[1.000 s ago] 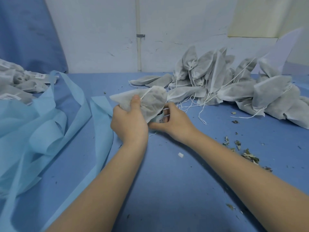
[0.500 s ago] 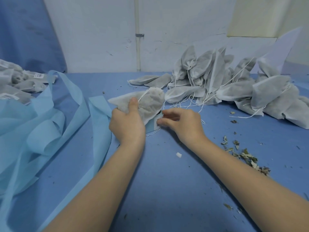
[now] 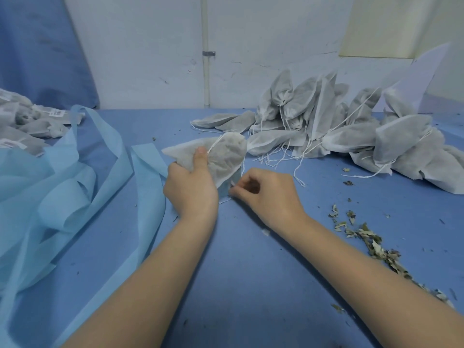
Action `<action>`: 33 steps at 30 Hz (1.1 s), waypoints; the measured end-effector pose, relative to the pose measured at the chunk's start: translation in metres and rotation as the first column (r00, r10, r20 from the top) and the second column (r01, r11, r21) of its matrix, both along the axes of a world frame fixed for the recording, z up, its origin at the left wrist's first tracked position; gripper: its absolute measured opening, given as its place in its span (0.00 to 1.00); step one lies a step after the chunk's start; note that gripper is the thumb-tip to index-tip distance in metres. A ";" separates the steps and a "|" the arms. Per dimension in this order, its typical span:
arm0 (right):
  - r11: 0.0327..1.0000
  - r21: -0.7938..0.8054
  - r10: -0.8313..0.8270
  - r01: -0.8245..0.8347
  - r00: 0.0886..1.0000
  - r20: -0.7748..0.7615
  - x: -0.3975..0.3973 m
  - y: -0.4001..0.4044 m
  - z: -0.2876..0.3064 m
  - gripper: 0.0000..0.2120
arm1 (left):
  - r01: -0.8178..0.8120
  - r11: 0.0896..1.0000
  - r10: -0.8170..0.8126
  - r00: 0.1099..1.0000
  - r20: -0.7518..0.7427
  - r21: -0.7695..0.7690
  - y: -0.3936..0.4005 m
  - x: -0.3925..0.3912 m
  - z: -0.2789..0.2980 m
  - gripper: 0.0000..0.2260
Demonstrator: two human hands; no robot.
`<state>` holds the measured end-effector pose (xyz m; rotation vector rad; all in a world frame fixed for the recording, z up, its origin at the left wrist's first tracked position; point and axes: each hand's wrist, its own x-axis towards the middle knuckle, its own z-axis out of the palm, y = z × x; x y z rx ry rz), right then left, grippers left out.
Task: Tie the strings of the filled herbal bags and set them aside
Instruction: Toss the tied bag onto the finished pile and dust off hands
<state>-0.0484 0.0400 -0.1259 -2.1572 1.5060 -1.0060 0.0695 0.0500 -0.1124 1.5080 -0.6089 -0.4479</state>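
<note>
My left hand [image 3: 190, 184] grips a filled white herbal bag [image 3: 223, 156] just above the blue table, thumb pressed on its top side. A white string runs from under the thumb over the bag. My right hand [image 3: 266, 194] sits just right of the bag's lower end, fingers curled, fingertips pinching a thin white string [image 3: 232, 189] there. A heap of filled white bags [image 3: 339, 129] with loose strings lies at the back right. Another group of bags with labels [image 3: 27, 121] lies at the far left.
Light blue fabric strips [image 3: 70, 197] are bunched over the left of the blue table [image 3: 238, 285]. Dried herb crumbs [image 3: 369, 239] are scattered to the right of my right forearm. A white wall with a pipe [image 3: 206, 59] stands behind.
My right hand has come out from under the bag and drawn slightly right and toward me, now pinching the string. The left hand keeps holding the bag in nearly the same place.
</note>
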 end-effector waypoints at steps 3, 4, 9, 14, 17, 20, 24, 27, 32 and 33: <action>0.994 0.055 0.099 -0.093 0.989 -0.107 -0.003 0.009 0.001 0.05 | 0.002 1.000 -0.002 1.000 0.013 -0.009 -0.001 0.001 -0.001 0.20; 0.989 0.087 0.131 -0.121 0.985 -0.116 -0.004 0.012 0.002 0.06 | 0.003 1.000 -0.002 1.000 0.015 -0.016 -0.001 0.001 -0.001 0.20; 0.992 -0.012 0.127 -0.128 0.991 -0.053 -0.017 0.022 0.028 0.09 | 0.027 0.993 -0.022 0.999 0.043 -0.113 0.003 0.001 0.001 0.16; 0.966 -0.123 0.235 -0.229 0.971 0.032 -0.030 0.028 0.053 0.09 | 0.201 0.960 -0.167 0.969 0.182 -0.193 0.011 -0.004 0.003 0.11; 0.952 -0.174 0.261 -0.252 0.965 0.036 -0.034 0.027 0.058 0.08 | 0.309 0.933 -0.264 0.936 0.234 -0.182 0.013 -0.009 0.002 0.11; 0.956 -0.210 0.216 -0.204 0.975 0.040 -0.038 0.023 0.058 0.07 | 0.385 0.904 -0.344 0.913 0.217 -0.186 0.015 -0.013 0.003 0.05; 0.959 -0.226 0.181 -0.170 0.983 0.031 -0.040 0.018 0.057 0.08 | 0.445 0.874 -0.409 0.891 0.198 -0.196 0.019 -0.015 0.004 0.06; 0.961 -0.226 0.175 -0.160 0.983 0.050 -0.041 0.015 0.055 0.07 | 0.474 0.856 -0.440 0.878 0.188 -0.207 0.021 -0.018 0.006 0.08; 0.966 -0.209 0.181 -0.151 0.974 0.134 -0.043 0.013 0.052 0.08 | 0.508 0.828 -0.501 0.860 0.094 -0.239 0.025 -0.023 0.006 0.10; 0.971 -0.187 0.177 -0.146 0.971 0.161 -0.043 0.013 0.052 0.10 | 0.516 0.819 -0.517 0.853 0.069 -0.252 0.026 -0.024 0.007 0.12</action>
